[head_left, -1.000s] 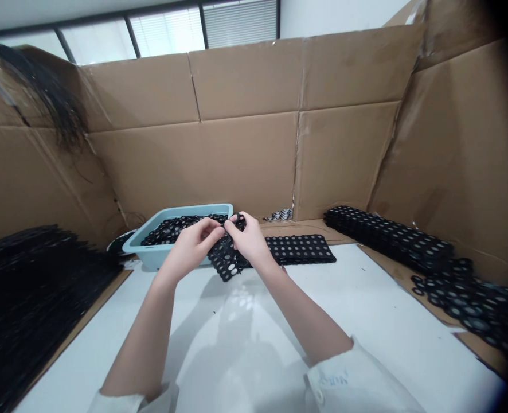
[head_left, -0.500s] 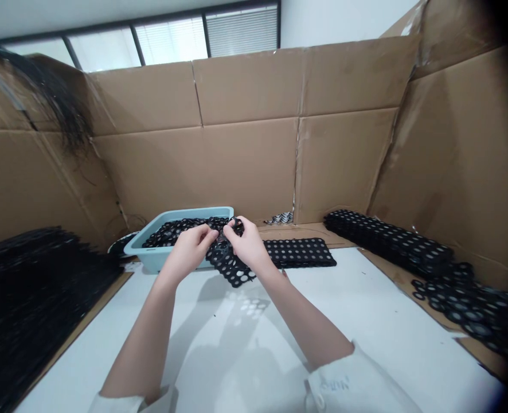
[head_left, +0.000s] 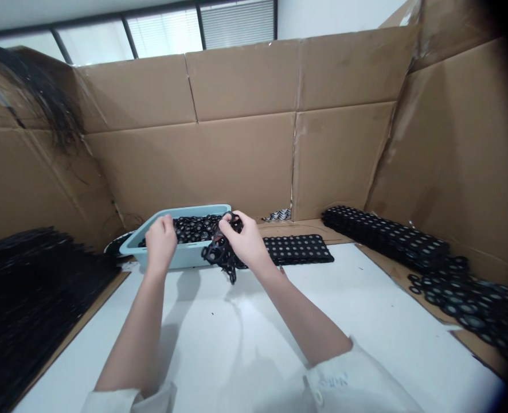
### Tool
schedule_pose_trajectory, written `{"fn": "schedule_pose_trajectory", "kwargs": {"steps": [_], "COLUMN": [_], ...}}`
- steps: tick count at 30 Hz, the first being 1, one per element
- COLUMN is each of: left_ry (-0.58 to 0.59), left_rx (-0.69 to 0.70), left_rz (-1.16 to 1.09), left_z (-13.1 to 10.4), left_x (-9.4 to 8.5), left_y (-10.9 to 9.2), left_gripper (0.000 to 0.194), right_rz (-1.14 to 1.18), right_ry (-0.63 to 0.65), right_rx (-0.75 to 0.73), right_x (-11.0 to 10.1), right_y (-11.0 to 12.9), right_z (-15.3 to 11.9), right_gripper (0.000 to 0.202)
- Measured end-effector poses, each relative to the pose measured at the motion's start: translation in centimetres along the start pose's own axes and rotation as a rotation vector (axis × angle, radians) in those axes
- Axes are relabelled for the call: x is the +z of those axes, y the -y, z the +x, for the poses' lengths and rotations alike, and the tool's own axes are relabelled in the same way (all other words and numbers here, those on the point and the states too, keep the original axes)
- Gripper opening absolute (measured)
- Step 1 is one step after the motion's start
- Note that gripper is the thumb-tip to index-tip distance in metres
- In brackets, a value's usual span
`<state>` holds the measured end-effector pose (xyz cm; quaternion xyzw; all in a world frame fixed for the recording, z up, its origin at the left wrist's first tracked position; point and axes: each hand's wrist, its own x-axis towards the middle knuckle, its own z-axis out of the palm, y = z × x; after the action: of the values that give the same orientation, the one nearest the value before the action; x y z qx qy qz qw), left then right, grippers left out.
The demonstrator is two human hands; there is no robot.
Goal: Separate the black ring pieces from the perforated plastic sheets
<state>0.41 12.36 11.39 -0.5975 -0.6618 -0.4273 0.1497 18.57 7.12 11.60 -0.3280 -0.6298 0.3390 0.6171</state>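
Observation:
My right hand (head_left: 245, 241) grips a crumpled black perforated sheet (head_left: 219, 255) that hangs just in front of a light blue tray (head_left: 180, 258). My left hand (head_left: 160, 244) is over the tray's near left rim, fingers curled; whether it holds a small black piece I cannot tell. The tray is filled with black rings (head_left: 194, 226). A flat black perforated sheet (head_left: 299, 248) lies on the white table (head_left: 254, 332) right of my right hand.
Cardboard walls (head_left: 237, 143) enclose the table on three sides. A tall stack of black sheets (head_left: 30, 287) fills the left side. A long stack of perforated sheets (head_left: 383, 232) and loose black rings (head_left: 464, 298) lie on the right.
My left hand let go of the perforated sheet and moved left over the tray. The sheet, earlier spread between both hands, now dangles crumpled from my right hand.

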Motion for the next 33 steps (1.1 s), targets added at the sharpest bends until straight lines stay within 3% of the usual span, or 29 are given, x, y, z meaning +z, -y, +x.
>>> {"fn": "schedule_pose_trajectory", "kwargs": {"steps": [4, 7, 14, 20, 28, 33], "left_ry": [0.189, 0.264, 0.12, 0.236, 0.29, 0.224], "left_rx": [0.147, 0.216, 0.174, 0.187, 0.217, 0.226], "left_rz": [-0.008, -0.026, 0.007, 0.075, 0.04, -0.079], "left_z": [-0.5, -1.1, -1.0, -0.9, -1.1, -0.9], "left_x": [1.3, 2.2, 3.6, 5.0, 4.0, 1.3], "left_y": [0.2, -0.5, 0.6, 2.2, 1.0, -1.0], "left_gripper": [0.033, 0.031, 0.027, 0.019, 0.023, 0.031], "right_rz": [-0.006, -0.009, -0.01, -0.011, -0.005, 0.008], "right_ry": [-0.04, -0.016, 0.031, 0.041, 0.04, 0.049], "right_rx": [0.015, 0.026, 0.048, 0.04, 0.036, 0.054], "right_x": [0.1, 0.3, 0.5, 0.4, 0.5, 0.4], "right_y": [-0.6, -1.2, -1.3, -1.2, -1.2, -1.0], "right_z": [0.2, 0.4, 0.3, 0.2, 0.3, 0.2], "right_gripper": [0.016, 0.017, 0.022, 0.022, 0.02, 0.021]}}
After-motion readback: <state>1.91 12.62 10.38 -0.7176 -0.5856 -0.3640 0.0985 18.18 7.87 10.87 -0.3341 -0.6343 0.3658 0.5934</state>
